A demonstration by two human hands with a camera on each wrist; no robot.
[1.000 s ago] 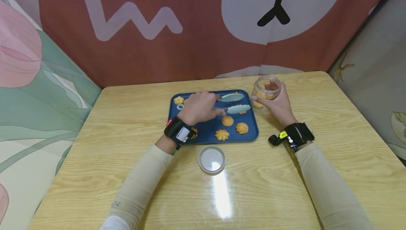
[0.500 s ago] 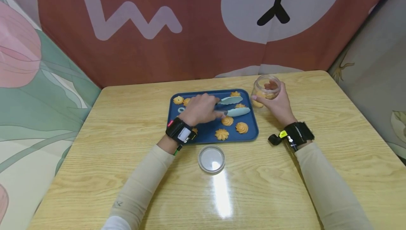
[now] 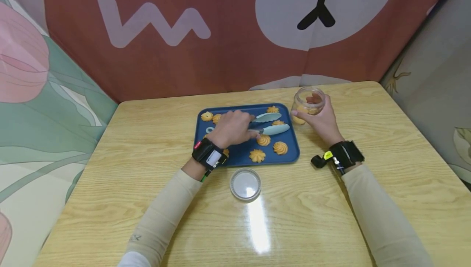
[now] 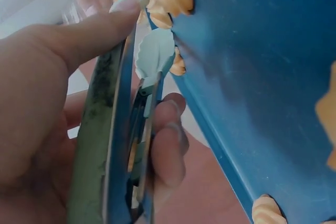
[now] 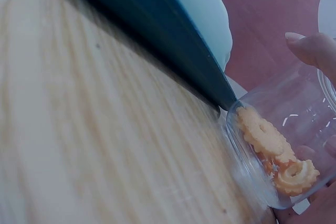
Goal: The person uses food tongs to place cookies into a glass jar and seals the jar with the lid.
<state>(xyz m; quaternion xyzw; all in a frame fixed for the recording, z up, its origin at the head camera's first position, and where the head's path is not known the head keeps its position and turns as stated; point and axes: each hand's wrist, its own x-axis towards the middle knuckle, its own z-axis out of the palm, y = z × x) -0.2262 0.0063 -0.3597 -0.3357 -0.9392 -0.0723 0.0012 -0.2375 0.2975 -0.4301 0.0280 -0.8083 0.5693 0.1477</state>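
Observation:
My left hand (image 3: 233, 128) grips a pair of tongs (image 3: 276, 129) with pale blue-green scalloped tips, thumb on one arm and fingers round the other in the left wrist view. The tips stand apart over the right part of the blue tray (image 3: 241, 160), close to a piped cookie (image 3: 278, 123); nothing shows held between them. At the tray's right edge, my right hand (image 3: 324, 122) holds a clear jar (image 3: 308, 101) upright by its side. Several cookies (image 5: 262, 134) lie at the jar's bottom in the right wrist view.
Several more cookies (image 3: 281, 148) lie on the tray, some partly hidden behind my left hand and wrist. A round clear lid (image 3: 245, 184) rests on the wooden table (image 3: 309, 218) in front of the tray. Behind the table hangs a red-brown cloth (image 3: 235, 66).
The tongs have shifted slightly nearer to me and left, so the cookie at the far right corner shows more. The right hand and jar stay nearly still.

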